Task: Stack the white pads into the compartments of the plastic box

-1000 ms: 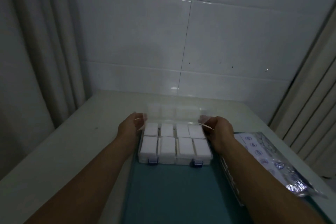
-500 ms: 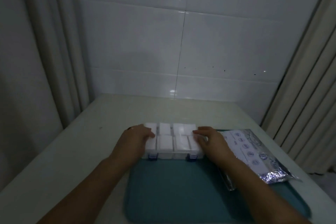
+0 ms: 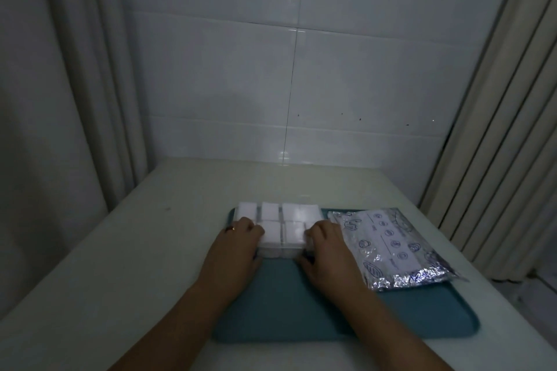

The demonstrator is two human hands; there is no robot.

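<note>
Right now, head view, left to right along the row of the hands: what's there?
Bare table → left hand → plastic box of white pads → right hand → foil packet. Both hands press on the box's near corners; box and packet sit on the teal mat.

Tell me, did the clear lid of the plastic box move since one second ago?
Yes. The lid came down: it now lies shut over the white pads in the plastic box, under both hands.

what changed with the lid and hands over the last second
The clear lid was swung down shut over the plastic box. The left hand and right hand let go of its edges and now press on the front corners. Foil packet and mat stayed put.
</note>
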